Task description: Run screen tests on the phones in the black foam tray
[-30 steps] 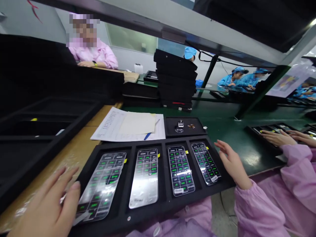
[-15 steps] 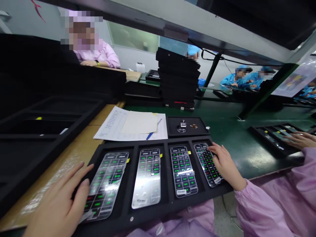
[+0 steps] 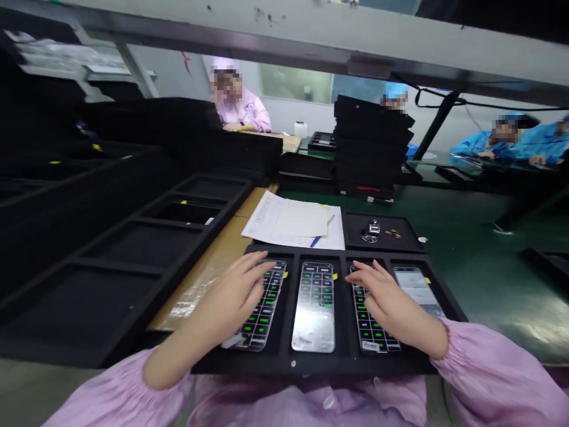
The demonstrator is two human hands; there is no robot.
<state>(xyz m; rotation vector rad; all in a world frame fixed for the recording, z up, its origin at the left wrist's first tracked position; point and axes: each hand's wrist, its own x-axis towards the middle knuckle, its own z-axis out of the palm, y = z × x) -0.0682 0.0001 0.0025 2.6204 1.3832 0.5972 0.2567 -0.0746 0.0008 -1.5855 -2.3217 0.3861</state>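
Note:
A black tray (image 3: 284, 362) with several compartments lies in front of me, a smartphone in each. My left hand (image 3: 242, 284) is over the upper part of the leftmost phone (image 3: 262, 320), fingers extended and apart, holding nothing. The second phone (image 3: 313, 308) shows a grid of labels with glare on its lower half. Above the third phone (image 3: 368, 329) hovers my right hand (image 3: 384, 296), its fingers spread near the screen's top; I cannot tell whether they touch. The rightmost phone (image 3: 413, 284) shows a pale screen, partly hidden by my right wrist.
Behind the tray lie papers (image 3: 267, 228) with a blue pen (image 3: 315, 241), beside a small black tray (image 3: 402, 228) holding a metal piece. Larger black trays (image 3: 120, 273) stand at the left. A tall stack of black trays (image 3: 368, 148) rises behind. Co-workers sit across the bench.
My view has turned left. My left hand moved from beside the leftmost phone onto its upper part. My right hand went from the rightmost phone to the third; the rightmost screen changed from grid to pale.

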